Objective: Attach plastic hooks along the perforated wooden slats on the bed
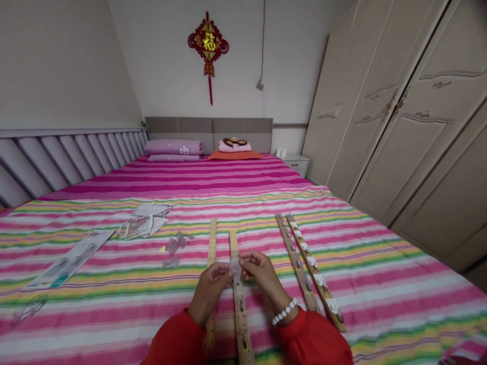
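My left hand [210,288] and my right hand [263,272] meet over a wooden strip with holes [233,240] lying lengthwise on the striped bedspread. Between them, pinched by the fingertips of both, is a small translucent plastic piece [236,267] above the strip. Small metal fittings [241,305] sit along the strip's near part. Just left of it lies a second perforated wooden strip [212,239], partly hidden by my left hand. A white beaded bracelet [284,312] circles my right wrist.
Two strips on the right carry small metal pieces [299,264] and white pieces [320,280]. Loose translucent pieces [173,246], flat packets [146,223], a long printed card [72,258] and a thin wire loop [30,309] lie to the left.
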Motion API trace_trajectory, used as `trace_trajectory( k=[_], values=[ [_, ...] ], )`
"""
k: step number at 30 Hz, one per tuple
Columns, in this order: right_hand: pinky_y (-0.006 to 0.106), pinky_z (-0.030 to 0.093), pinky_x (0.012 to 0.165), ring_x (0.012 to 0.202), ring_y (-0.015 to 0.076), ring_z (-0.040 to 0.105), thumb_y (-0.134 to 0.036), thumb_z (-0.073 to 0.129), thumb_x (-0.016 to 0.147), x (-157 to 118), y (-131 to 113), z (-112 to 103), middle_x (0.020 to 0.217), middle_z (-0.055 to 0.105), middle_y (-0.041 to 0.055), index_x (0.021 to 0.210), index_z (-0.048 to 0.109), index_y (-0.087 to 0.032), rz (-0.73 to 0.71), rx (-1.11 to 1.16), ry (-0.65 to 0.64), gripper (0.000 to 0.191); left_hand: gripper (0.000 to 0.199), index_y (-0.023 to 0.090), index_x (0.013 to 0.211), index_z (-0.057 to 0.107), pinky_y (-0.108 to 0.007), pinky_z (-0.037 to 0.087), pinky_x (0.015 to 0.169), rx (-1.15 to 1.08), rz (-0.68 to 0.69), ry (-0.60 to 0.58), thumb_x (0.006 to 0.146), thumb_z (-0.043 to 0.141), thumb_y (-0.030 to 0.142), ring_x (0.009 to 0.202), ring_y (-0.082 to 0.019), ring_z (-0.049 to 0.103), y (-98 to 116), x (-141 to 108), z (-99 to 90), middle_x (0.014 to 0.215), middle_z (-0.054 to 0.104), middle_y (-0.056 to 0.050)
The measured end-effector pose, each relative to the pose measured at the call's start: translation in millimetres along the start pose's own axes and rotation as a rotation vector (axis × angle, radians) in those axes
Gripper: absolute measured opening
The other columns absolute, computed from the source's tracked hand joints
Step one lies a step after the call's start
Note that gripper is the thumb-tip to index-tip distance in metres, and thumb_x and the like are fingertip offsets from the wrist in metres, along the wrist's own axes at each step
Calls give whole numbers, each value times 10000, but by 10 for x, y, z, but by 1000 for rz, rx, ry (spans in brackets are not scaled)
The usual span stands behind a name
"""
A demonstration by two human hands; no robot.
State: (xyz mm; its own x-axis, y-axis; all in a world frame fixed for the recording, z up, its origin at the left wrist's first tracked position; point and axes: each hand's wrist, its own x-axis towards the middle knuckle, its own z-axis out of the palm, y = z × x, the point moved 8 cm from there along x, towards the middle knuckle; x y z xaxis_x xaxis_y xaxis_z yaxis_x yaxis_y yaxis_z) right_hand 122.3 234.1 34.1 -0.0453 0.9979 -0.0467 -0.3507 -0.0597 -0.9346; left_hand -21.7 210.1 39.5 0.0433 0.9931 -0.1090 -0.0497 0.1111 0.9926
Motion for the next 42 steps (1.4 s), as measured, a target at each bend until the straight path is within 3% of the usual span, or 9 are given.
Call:
trace_trajectory(
  k=[8, 16, 26, 33, 42],
  values=[
    [215, 337, 395, 391, 88, 459, -307, 768, 497, 523, -5, -31, 452, 573, -46, 654, 637, -163, -75, -32, 89, 250, 380, 142, 655, 621, -255, 509, 594, -88, 29, 88, 425, 811, 377, 587, -142, 625, 45, 594, 0, 590, 652, -6],
    [234, 338, 411, 390, 94, 452, -264, 684, 484, 971, 177, -108, 438, 561, -47, 592, 611, -175, -73, -57, 163, 157, 220, 136, 633, 621, -243, 449, 554, 93, 82, 160, 524, 703, 309, 548, -137, 587, -126, 1089, -66, 526, 618, 12],
    [235, 340, 425, 419, 109, 453, -249, 615, 502, 1116, 407, -147, 410, 502, -62, 593, 591, -181, -54, -78, 176, 116, 112, 147, 628, 600, -233, 443, 577, 281, 95, 191, 592, 639, 246, 607, -144, 600, -245, 1234, -110, 579, 630, 0],
    [235, 337, 427, 425, 107, 441, -265, 594, 507, 1155, 495, -179, 433, 516, -54, 595, 589, -179, -61, -108, 190, 123, 23, 155, 654, 592, -198, 388, 525, 416, 76, 232, 671, 607, 160, 544, -111, 561, -275, 1233, -92, 547, 585, 29],
    [244, 386, 467, 481, 130, 494, -286, 609, 525, 1225, 644, -271, 480, 562, -30, 595, 594, -176, -73, -192, 214, 131, 95, 147, 687, 624, -208, 372, 560, 613, 80, 273, 693, 580, 63, 584, -120, 562, -213, 1202, -61, 573, 587, 16]
  ],
)
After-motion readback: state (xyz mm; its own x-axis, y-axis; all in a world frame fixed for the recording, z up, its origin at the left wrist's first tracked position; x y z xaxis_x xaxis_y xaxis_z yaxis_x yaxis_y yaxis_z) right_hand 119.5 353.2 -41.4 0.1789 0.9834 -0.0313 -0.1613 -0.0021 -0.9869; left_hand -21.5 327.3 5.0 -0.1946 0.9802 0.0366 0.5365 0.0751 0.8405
